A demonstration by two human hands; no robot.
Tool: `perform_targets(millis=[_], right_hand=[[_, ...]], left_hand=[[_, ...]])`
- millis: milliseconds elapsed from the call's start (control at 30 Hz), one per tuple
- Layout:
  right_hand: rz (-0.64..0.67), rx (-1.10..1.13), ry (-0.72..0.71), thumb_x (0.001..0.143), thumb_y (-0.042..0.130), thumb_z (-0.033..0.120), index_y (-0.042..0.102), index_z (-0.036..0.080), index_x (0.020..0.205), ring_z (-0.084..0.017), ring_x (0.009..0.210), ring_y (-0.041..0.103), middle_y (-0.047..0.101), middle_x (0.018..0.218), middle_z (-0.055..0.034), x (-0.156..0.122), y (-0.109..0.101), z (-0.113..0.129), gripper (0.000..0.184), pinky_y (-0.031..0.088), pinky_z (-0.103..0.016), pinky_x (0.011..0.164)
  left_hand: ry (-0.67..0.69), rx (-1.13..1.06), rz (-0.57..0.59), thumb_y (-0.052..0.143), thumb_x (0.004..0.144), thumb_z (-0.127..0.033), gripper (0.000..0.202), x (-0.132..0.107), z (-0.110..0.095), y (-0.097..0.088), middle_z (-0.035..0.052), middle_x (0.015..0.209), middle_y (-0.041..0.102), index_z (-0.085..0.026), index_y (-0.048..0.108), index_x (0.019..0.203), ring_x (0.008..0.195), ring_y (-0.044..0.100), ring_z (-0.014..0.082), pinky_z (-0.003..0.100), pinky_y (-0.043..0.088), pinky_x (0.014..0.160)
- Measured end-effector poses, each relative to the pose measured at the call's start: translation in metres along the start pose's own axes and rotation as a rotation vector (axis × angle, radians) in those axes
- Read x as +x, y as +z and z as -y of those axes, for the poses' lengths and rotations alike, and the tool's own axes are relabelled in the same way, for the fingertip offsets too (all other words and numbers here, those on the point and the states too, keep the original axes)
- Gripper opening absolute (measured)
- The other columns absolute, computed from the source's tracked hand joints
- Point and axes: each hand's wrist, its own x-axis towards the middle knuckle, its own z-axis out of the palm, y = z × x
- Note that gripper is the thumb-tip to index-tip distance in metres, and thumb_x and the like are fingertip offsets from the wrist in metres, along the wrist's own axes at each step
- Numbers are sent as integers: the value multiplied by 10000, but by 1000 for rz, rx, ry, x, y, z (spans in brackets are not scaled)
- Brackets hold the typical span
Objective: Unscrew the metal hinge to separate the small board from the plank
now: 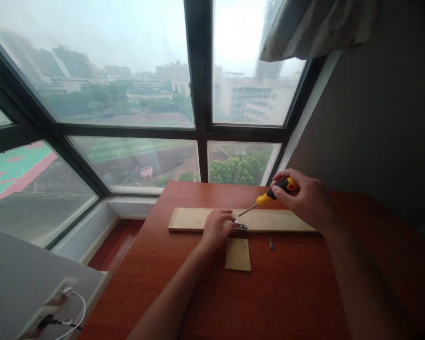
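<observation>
My right hand (306, 196) grips a yellow and black screwdriver (265, 197), its shaft slanting down to the left. The screwdriver's tip is just above a small shiny screw (236, 221), at the fingertips of my left hand (217, 229). That hand rests on a long pale wooden board (189, 218), thumb and fingers pinched together at the screw. A small metal hinge (241, 227) sits at the board's near edge, beside my left fingertips and partly covered by them. Just in front lies a small wooden piece (238, 255) with a hole near its top edge.
A few loose screws (271, 244) lie on the reddish-brown table (286, 293), right of the small wooden piece. Large windows (127, 160) stand behind the table. At lower left, a wall socket (42, 321) has cables plugged in. A curtain (315, 28) hangs at upper right.
</observation>
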Motion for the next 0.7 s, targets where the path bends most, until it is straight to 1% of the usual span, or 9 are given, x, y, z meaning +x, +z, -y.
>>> perform_targets(millis=[167, 300, 400, 533, 633, 700], right_hand=[[27, 11, 51, 769, 610, 352, 644, 242, 883, -154, 666, 602, 671, 762, 9, -13, 12, -15, 162, 441, -264, 631], [60, 10, 52, 775, 603, 349, 631, 240, 868, -150, 663, 596, 661, 750, 11, -19, 23, -18, 146, 432, -259, 627], [66, -9, 39, 779, 599, 346, 619, 238, 874, -153, 670, 596, 652, 752, 10, -21, 28, -17, 146, 424, -259, 621], [63, -31, 6, 780, 602, 349, 617, 234, 875, -156, 667, 593, 645, 744, 7, -19, 28, -16, 150, 418, -265, 626], [28, -19, 7, 782, 605, 359, 620, 238, 858, -149, 642, 579, 632, 712, 16, -19, 25, -16, 144, 416, -258, 613], [3, -14, 21, 784, 608, 376, 622, 241, 844, -142, 617, 566, 617, 685, 23, -19, 22, -17, 149, 412, -250, 595]], left_hand=[[23, 28, -5, 719, 743, -202, 70, -1, -2, 0, 23, 1054, 719, -251, 747, 786, 1042, 618, 223, 372, 417, 971], [48, 37, -16, 715, 752, -197, 72, -2, -2, 1, 33, 1078, 710, -248, 741, 795, 1043, 615, 226, 383, 424, 967], [72, 27, -25, 711, 761, -197, 68, -3, -1, 1, 33, 1097, 702, -251, 733, 795, 1055, 608, 227, 395, 426, 973], [80, -32, -44, 690, 774, -176, 84, -3, -1, 0, 34, 1119, 688, -248, 721, 803, 1065, 605, 219, 390, 442, 976], [92, -77, -63, 670, 781, -161, 97, -3, -1, 1, 46, 1115, 684, -237, 717, 819, 1057, 615, 210, 373, 460, 970], [103, -74, -55, 666, 778, -151, 104, -3, -1, 1, 48, 1110, 686, -236, 716, 813, 1049, 619, 211, 376, 466, 969]])
